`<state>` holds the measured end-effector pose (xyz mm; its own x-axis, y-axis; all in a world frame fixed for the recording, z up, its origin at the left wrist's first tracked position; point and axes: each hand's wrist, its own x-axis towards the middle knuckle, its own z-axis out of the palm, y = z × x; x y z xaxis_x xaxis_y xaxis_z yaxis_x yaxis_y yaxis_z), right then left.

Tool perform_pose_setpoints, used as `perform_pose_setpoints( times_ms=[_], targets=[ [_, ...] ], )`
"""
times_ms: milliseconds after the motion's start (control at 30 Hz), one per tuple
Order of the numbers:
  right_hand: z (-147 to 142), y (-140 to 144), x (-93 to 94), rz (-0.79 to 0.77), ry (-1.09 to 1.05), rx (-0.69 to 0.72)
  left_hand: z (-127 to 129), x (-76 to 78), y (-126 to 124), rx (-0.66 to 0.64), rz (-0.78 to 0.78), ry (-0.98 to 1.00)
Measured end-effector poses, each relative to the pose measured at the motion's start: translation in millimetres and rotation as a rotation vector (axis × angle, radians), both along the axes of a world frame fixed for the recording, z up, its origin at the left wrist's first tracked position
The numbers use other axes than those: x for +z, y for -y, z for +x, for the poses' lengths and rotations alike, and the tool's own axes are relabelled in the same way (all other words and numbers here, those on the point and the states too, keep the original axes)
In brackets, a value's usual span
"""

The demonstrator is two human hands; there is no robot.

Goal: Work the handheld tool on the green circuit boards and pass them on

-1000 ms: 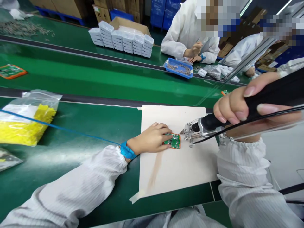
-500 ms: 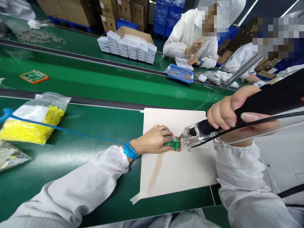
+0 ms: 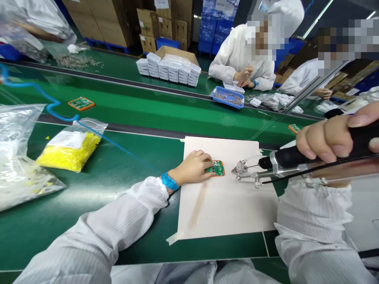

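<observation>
Board pinned, iron held beside it
Left hand [image 3: 194, 169] presses the circuit board [image 3: 217, 169] onto the mat [image 3: 227, 205]; right hand [image 3: 328, 138] grips the soldering iron [image 3: 284, 161], tip just right of the board.

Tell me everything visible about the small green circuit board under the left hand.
The circuit board is a small, roughly square green board in an orange frame or edging, with tiny components on its top face, too small to identify. It lies flat on the beige mat on the green bench. The left hand rests on its left part, fingertips pressing it down and covering that side. The metal tip of the soldering tool, gripped by the right hand, sits just right of the board, apart from it.
</observation>
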<state>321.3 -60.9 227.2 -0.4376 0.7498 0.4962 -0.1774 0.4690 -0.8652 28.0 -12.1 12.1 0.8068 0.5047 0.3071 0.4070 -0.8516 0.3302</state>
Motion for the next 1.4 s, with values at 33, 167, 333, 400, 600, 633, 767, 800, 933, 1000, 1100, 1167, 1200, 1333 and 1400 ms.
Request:
perform_pose_setpoints(
  times_ms=[33, 167, 333, 400, 600, 633, 767, 800, 933, 1000, 1100, 1167, 1200, 1333, 1400],
  targets=[
    [-3.7, 0.3, -1.3, 0.024, 0.018, 0.069, -0.1, 0.9, -1.0, -0.016, 0.002, -0.007],
    [-40.2, 0.9, -23.3, 0.121, -0.148, 0.168, -2.0, 1.3, -4.0, -0.041, 0.017, -0.028],
    [-58.2, -1.6, -38.3, 0.101, -0.105, 0.206, -2.2, -1.4, -5.7, -0.046, 0.012, -0.034],
    [-56.7, -3.5, -38.8, 0.102, -0.121, 0.2, -1.6, -1.5, -5.8, -0.046, 0.003, -0.028],
    [-56.6, -5.7, -41.2, 0.118, -0.164, 0.189, -1.3, -1.5, -6.1, -0.039, -0.008, -0.02],
    [-56.5, -5.6, -40.9, 0.115, -0.158, 0.187, -1.4, -1.7, -6.2, -0.039, -0.01, -0.018],
    [-56.9, -5.8, -39.6, 0.127, -0.145, 0.216, -1.1, -1.8, -6.8, -0.044, -0.012, -0.016],
    [-57.6, -6.1, -39.8, 0.135, -0.157, 0.225, -1.1, -1.6, -6.9, -0.045, -0.011, -0.017],
    [-59.3, -7.0, -40.3, 0.118, -0.164, 0.183, -1.1, -0.8, -6.8, -0.045, -0.007, -0.022],
    [-56.9, -7.5, -37.3, 0.096, -0.133, 0.182, -1.1, -0.5, -6.6, -0.041, -0.014, -0.023],
    [-53.2, -7.5, -30.2, 0.069, -0.012, 0.245, -0.8, 0.5, -6.8, -0.041, -0.022, -0.024],
    [-56.1, -6.4, -28.4, 0.046, 0.08, 0.279, -1.1, 2.0, -7.4, -0.048, -0.02, -0.037],
    [-59.7, -5.6, -29.1, 0.038, 0.089, 0.277, -1.6, 3.0, -8.0, -0.055, -0.02, -0.048],
    [-72.0, -1.0, -31.8, 0.042, 0.038, 0.282, -7.0, 6.2, -10.9, -0.075, -0.035, -0.091],
    [-60.5, 6.2, -22.8, 0.007, 0.023, 0.227, -9.0, 6.9, -11.3, -0.08, -0.027, -0.106]
  ],
)
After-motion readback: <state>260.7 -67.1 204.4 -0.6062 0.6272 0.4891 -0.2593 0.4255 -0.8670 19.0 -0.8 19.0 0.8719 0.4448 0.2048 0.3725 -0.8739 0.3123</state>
